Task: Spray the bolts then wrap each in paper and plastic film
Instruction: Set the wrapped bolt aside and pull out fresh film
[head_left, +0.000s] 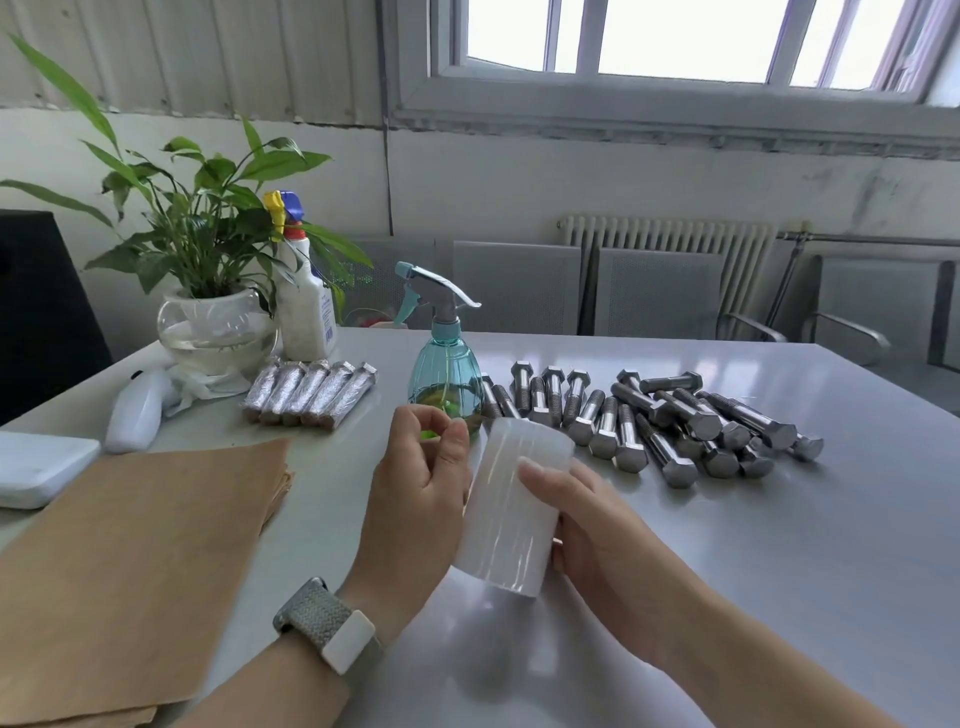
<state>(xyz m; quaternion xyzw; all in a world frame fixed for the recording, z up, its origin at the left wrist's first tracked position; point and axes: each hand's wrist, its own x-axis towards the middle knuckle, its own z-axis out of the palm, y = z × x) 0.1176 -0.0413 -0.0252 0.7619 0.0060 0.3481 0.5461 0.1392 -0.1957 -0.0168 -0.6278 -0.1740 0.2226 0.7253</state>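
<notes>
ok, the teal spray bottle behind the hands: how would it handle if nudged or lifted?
The spray bottle stands upright on a rounded body with only a little liquid at the bottom, so it is probably light. Its tall trigger head suggests a nudge high up could tip it. The ribbed plastic probably offers fair grip.

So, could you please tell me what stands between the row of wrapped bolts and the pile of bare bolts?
The teal spray bottle stands between the wrapped bolts and bare bolts, in the head view.

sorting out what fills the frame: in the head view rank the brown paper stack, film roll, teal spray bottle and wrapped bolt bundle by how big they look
1. brown paper stack, nearest the camera
2. film roll, also near
3. teal spray bottle
4. wrapped bolt bundle, close to the bottle in apparent size, so those two are unsure
</notes>
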